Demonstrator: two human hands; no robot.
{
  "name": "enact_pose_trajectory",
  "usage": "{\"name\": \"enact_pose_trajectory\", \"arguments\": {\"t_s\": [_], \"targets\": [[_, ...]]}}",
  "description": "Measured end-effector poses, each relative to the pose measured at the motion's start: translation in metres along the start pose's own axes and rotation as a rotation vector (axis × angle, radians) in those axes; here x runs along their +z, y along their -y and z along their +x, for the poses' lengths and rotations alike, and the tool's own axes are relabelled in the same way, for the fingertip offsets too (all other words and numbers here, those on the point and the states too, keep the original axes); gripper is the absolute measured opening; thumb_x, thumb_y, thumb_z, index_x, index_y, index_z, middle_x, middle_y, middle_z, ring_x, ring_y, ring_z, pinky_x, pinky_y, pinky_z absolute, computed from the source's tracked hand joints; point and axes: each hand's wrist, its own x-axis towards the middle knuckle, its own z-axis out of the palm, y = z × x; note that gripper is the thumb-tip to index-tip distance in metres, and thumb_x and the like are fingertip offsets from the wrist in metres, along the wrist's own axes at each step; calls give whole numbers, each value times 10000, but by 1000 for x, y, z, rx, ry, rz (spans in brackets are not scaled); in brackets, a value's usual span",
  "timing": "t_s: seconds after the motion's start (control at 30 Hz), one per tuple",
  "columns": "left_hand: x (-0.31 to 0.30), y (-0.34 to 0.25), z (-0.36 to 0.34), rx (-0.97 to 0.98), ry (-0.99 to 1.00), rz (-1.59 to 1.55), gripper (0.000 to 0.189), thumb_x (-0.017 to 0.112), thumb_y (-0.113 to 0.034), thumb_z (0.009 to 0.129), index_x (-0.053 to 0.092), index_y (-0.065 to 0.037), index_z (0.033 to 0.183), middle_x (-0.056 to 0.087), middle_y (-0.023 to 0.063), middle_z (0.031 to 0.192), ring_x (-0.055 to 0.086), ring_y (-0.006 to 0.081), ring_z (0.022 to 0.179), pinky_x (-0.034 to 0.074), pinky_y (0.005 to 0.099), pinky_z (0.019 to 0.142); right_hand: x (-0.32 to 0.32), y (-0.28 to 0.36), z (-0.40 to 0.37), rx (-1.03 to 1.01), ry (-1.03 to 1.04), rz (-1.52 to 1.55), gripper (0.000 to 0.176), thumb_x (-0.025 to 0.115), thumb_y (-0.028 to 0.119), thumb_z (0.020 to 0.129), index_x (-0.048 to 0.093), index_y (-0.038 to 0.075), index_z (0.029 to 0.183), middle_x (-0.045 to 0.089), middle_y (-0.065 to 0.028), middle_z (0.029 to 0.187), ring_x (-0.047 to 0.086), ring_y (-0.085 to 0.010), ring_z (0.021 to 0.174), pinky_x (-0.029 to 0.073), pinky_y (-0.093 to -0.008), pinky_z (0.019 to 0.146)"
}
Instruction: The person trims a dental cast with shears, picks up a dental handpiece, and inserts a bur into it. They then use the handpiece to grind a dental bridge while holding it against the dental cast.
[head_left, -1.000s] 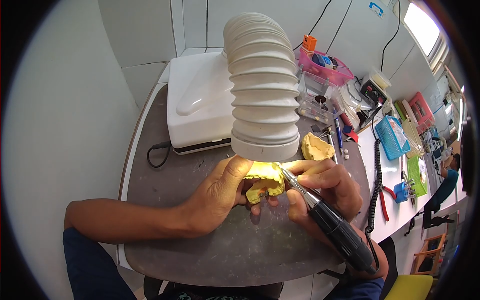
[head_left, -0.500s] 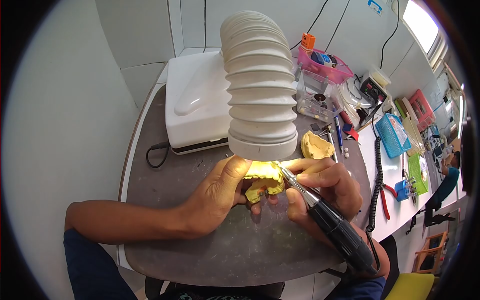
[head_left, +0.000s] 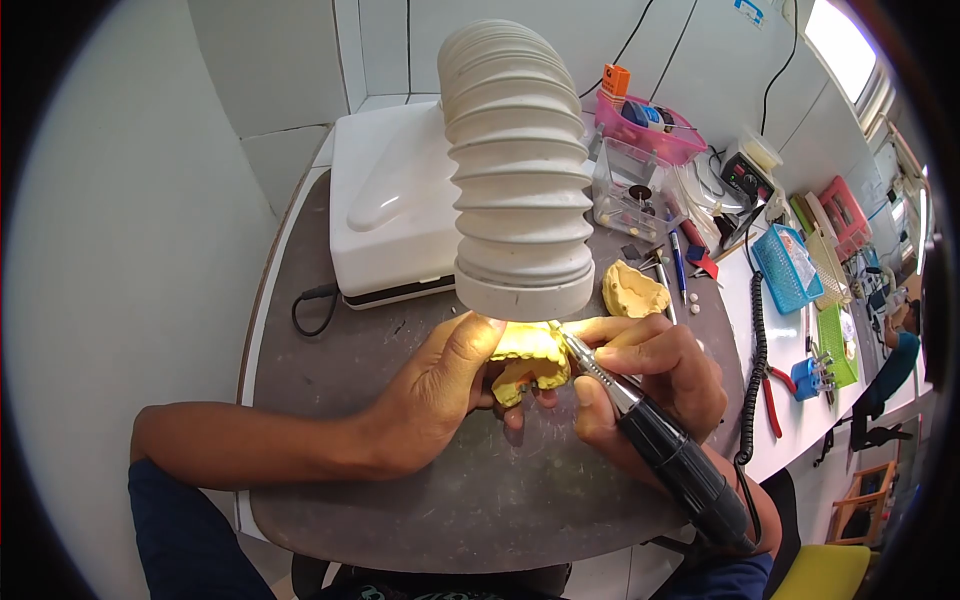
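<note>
A yellow plaster dental model with a row of teeth is lit brightly under the mouth of a white ribbed hose. My left hand is closed round the model's left side, thumb on top and fingertips showing below it. In my right hand a black and silver rotary handpiece is gripped like a pen. Its tip meets or nearly meets the model's right upper edge; the exact contact is lost in the glare. Part of the model's top lies hidden behind the hose rim.
Behind the hose is a white rounded machine. Another plaster model lies right of the hose, near a blue pen. A clear box, a pink basket, a blue basket and red pliers are farther right. A coiled cord hangs there.
The dental model has tilted very slightly in my left hand. Both hands and the handpiece stay almost where they were.
</note>
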Motion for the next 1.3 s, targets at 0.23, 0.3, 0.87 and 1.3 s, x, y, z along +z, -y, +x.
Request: {"name": "enact_pose_trajectory", "arguments": {"t_s": [0.23, 0.3, 0.87, 1.3], "targets": [[1, 0, -1, -2, -4, -16, 623, 229, -474, 1068, 500, 46, 1277, 604, 143, 1145, 615, 201, 977, 544, 316, 751, -1, 3, 3, 1, 23, 2, 291, 818, 25, 681, 610, -16, 880, 669, -147, 756, 742, -282, 795, 580, -308, 669], [1, 0, -1, 5, -3, -12, 624, 230, -476, 1068, 500, 45, 1279, 603, 143, 1146, 613, 201, 979, 543, 318, 752, -2, 2, 4, -14, 24, 4, 292, 820, 29, 682, 611, -15, 882, 670, -146, 756, 742, -280, 797, 580, -305, 670], [3, 0, -1, 21, -1, -19, 619, 250, -477, 1068, 508, 38, 1295, 603, 125, 1143, 604, 191, 989, 540, 319, 763, -7, 5, 3, -20, 90, -30, 307, 774, 14, 707, 571, -2, 936, 672, -198, 862, 723, -270, 836, 559, -314, 728], [5, -2, -1, 17, 7, 59, 659, 249, -517, 1058, 513, 29, 1314, 618, 109, 1082, 596, 167, 970, 524, 301, 770, -11, 8, 6, -28, 183, -40, 312, 732, -2, 751, 529, 5, 989, 681, -244, 937, 712, -273, 882, 550, -330, 763]]}}
